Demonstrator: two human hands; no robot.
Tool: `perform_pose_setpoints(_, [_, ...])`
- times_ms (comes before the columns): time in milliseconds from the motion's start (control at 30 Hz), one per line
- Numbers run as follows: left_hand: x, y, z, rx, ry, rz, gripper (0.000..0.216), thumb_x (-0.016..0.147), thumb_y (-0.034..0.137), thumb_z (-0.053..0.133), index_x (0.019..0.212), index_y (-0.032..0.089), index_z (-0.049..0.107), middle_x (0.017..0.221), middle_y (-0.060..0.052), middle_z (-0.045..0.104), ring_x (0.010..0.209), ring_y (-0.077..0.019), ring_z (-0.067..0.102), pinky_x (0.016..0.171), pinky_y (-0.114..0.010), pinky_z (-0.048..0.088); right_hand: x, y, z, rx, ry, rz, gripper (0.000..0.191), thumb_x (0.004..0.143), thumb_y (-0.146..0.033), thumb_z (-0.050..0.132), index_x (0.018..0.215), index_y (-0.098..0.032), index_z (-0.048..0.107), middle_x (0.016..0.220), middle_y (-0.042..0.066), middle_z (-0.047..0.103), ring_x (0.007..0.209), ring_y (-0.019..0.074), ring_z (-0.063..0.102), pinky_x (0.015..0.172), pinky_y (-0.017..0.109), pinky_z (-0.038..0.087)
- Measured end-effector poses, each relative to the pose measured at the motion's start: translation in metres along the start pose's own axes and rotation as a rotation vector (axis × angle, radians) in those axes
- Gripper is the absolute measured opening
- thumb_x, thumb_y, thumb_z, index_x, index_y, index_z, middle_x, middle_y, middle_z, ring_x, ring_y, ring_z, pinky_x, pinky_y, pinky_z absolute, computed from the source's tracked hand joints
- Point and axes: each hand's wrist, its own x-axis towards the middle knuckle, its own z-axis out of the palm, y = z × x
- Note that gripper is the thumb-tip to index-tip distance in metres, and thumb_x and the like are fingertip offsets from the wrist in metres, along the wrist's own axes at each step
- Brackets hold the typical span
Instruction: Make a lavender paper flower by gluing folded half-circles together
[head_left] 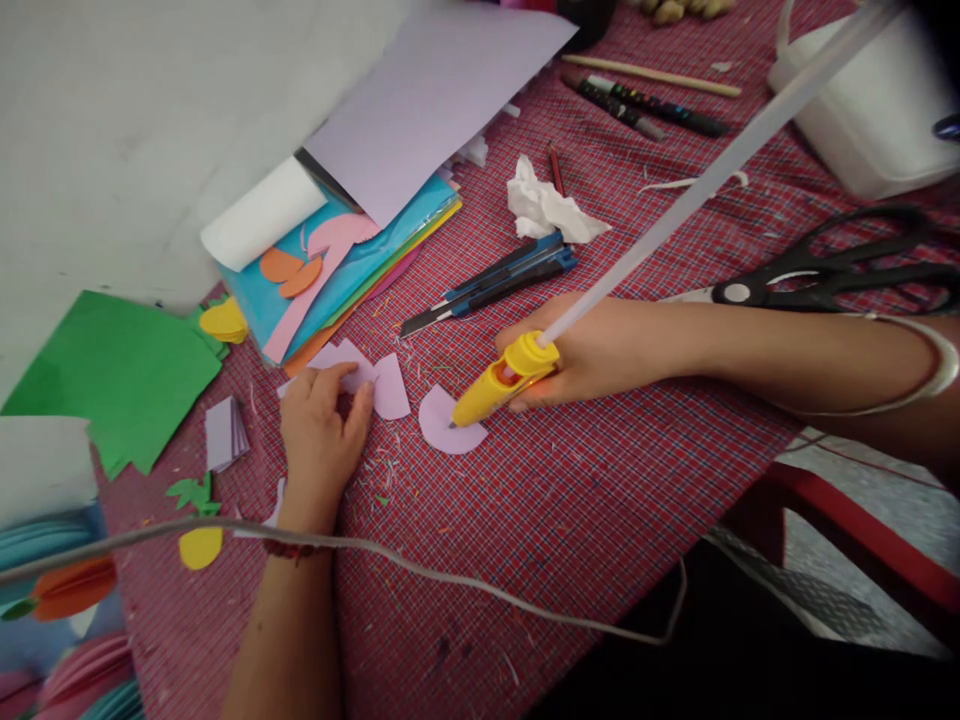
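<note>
My right hand [592,350] is wrapped round a yellow glue gun [499,383] with a long clear glue stick [720,165] rising from its back. The gun's nozzle touches a folded lilac paper half-circle [442,425] on the red checked tablecloth [570,500]. My left hand [322,425] lies to the left, fingers curled and pressing down on other lilac paper pieces [379,385]. The gun's white cord [420,570] runs across my left wrist.
A stack of coloured paper sheets [352,265] lies behind my left hand, green paper [112,375] at the left. Blue utility knives [499,285], crumpled tissue [547,210], black scissors [832,275], markers [645,105] and a white tub [870,110] lie further back and right.
</note>
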Motion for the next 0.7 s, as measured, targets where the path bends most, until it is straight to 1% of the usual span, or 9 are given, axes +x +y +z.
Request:
perform_pose_setpoints(133, [-0.0011,-0.0001,0.0003,0.007,0.022,-0.023,0.022,0.090,0.038,0.055,0.096,0.018,0.062,0.084,-0.006,0.059,0.082,-0.0232,0.056,0.078,-0.039,0.045,0.0001,-0.0008,-0.0003,0.020,-0.006,-0.012,0.011,0.080,-0.018,0.074,0.089,-0.015,0.067,0.071,-0.005,0.065,0.061,0.0068,0.056,0.062,0.018,0.038])
perform_pose_setpoints(233, [-0.0016,-0.0002,0.0003,-0.002,0.026,-0.032,0.019,0.090,0.037,0.056,0.092,0.019,0.060,0.085,-0.006,0.060,0.083,-0.0232,0.058,0.078,-0.039,0.046,0.0002,-0.0006,0.0001,0.020,-0.005,-0.002,0.010,0.080,-0.018,0.074,0.088,-0.016,0.067,0.073,-0.005,0.067,0.063,0.0077,0.058,0.062,0.018,0.039])
perform_pose_setpoints(367, [-0.0021,-0.0009,0.0001,-0.004,0.027,-0.043,0.018,0.090,0.038,0.056,0.091,0.020,0.060,0.086,-0.006,0.061,0.083,-0.0230,0.058,0.077,-0.039,0.047,-0.0002,0.0002,0.0000,0.044,0.012,-0.032,0.010,0.079,-0.017,0.074,0.086,-0.017,0.067,0.069,-0.007,0.065,0.062,0.0071,0.058,0.061,0.017,0.039])
perform_pose_setpoints(533, [-0.0029,-0.0024,0.0006,-0.012,0.038,-0.035,0.018,0.091,0.037,0.056,0.092,0.020,0.061,0.085,-0.006,0.061,0.082,-0.0227,0.058,0.076,-0.039,0.047,-0.0003,0.0005,-0.0006,0.053,0.008,-0.025,0.009,0.079,-0.017,0.074,0.081,-0.016,0.065,0.069,-0.006,0.065,0.062,0.0067,0.057,0.061,0.017,0.039])
perform_pose_setpoints(700, [-0.0030,-0.0023,0.0005,-0.019,0.038,-0.034,0.017,0.090,0.037,0.056,0.091,0.021,0.061,0.085,-0.006,0.061,0.081,-0.0224,0.058,0.076,-0.039,0.047,0.0007,0.0012,0.0010,0.055,0.019,-0.042,0.011,0.079,-0.016,0.074,0.079,-0.017,0.063,0.066,-0.008,0.062,0.058,0.0056,0.055,0.058,0.016,0.037])
